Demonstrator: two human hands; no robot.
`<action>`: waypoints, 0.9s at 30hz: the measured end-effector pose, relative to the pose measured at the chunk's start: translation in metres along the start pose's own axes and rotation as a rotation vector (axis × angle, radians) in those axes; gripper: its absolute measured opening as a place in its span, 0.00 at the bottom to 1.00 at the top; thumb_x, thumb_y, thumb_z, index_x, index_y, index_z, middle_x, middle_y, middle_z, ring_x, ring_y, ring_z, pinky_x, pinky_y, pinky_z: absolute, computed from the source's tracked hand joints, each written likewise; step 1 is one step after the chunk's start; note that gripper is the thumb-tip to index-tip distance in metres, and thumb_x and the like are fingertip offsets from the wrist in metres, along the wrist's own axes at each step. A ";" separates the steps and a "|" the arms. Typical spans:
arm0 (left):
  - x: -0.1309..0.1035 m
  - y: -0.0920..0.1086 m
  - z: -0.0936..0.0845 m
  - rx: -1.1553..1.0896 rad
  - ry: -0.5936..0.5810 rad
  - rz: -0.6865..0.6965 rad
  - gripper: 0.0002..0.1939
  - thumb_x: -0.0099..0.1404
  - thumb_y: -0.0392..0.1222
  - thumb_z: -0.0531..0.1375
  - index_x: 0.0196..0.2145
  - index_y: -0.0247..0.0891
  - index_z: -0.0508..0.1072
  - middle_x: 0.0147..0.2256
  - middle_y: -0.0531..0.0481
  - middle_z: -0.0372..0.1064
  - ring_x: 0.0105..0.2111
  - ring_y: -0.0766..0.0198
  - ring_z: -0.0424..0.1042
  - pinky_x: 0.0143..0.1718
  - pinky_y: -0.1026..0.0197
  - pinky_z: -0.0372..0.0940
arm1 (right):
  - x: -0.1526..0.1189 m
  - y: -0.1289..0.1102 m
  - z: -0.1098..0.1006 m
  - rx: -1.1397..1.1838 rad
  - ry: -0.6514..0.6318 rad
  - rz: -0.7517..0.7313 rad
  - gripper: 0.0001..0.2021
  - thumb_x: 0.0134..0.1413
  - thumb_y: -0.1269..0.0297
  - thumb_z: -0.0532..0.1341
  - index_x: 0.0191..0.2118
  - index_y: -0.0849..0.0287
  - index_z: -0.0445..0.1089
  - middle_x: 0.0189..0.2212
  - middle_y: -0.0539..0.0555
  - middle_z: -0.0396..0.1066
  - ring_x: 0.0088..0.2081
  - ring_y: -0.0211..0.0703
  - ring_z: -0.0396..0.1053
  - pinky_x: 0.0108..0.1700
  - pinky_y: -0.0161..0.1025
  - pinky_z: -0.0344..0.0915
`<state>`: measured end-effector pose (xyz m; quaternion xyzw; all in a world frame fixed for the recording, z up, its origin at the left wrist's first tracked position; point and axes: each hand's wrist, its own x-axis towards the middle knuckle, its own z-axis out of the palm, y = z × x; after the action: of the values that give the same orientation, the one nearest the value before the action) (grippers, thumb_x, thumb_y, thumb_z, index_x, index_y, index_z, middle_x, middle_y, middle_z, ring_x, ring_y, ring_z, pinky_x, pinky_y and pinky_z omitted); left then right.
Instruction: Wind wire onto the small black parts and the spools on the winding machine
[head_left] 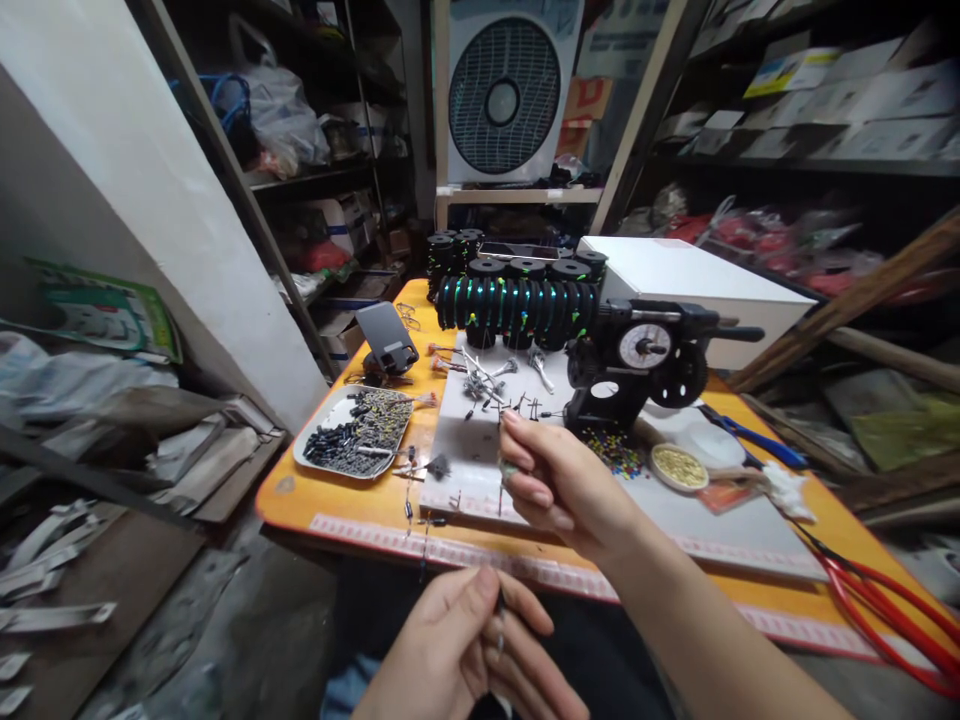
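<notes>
Tray point(313, 418), at the left end of the bench point(289, 505), looks likely to spill: it is heaped with small parts point(349, 435) near the edge, so a careless elbow could tip some out. Right of it, dark components point(409, 510) lie across the front edge, near the left hand point(469, 635), and could be dragged off if a wire caught a finger. That hand's grip is together, thumb and forefinger pinching a small dark piece point(502, 600) in front of the bench; a slack pinch would probably drop it below. The right hand point(551, 475), above the pale board point(465, 455), has its grip clamped on a thin dark strand point(501, 495) (whether the curled fingers press anything else, I cannot tell), and too hard a pull might bend it. Farther right, loose beads point(611, 450) and an open dish point(679, 487) could scatter at a knock from the forearm. From the left again, the tray is shallow with rounded corners, its parts little cylinders with wiry leads; the bench is smooth orange; the spools point(517, 308) are black, ridged and wound with glossy blue-green; the winder point(643, 346) is black with a round white dial; the dish holds golden grains point(679, 464).
</notes>
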<state>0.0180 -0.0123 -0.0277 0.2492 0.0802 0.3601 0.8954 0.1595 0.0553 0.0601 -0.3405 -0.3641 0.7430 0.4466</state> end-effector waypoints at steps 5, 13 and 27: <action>-0.004 0.003 -0.002 -0.002 -0.022 -0.030 0.25 0.74 0.44 0.40 0.38 0.28 0.73 0.31 0.34 0.79 0.29 0.55 0.80 0.28 0.61 0.72 | -0.001 0.002 -0.002 0.006 -0.010 0.008 0.22 0.55 0.48 0.60 0.21 0.58 0.55 0.09 0.40 0.52 0.09 0.23 0.39 0.10 0.22 0.38; -0.005 0.003 -0.005 -0.013 -0.007 -0.068 0.24 0.73 0.47 0.44 0.36 0.29 0.75 0.29 0.37 0.79 0.28 0.57 0.80 0.26 0.63 0.71 | 0.000 0.001 -0.001 0.006 -0.012 0.025 0.22 0.55 0.48 0.59 0.21 0.58 0.55 0.09 0.40 0.52 0.09 0.23 0.39 0.10 0.22 0.37; 0.028 0.060 0.031 0.689 0.283 0.195 0.16 0.72 0.48 0.45 0.45 0.34 0.65 0.23 0.50 0.72 0.16 0.66 0.69 0.20 0.64 0.62 | -0.012 -0.020 0.009 -0.589 0.034 -0.180 0.17 0.61 0.53 0.56 0.39 0.64 0.73 0.09 0.41 0.52 0.11 0.27 0.46 0.13 0.25 0.41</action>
<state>0.0124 0.0322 0.0305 0.4900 0.2950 0.4264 0.7007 0.1649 0.0490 0.0836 -0.4339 -0.5849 0.5573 0.3987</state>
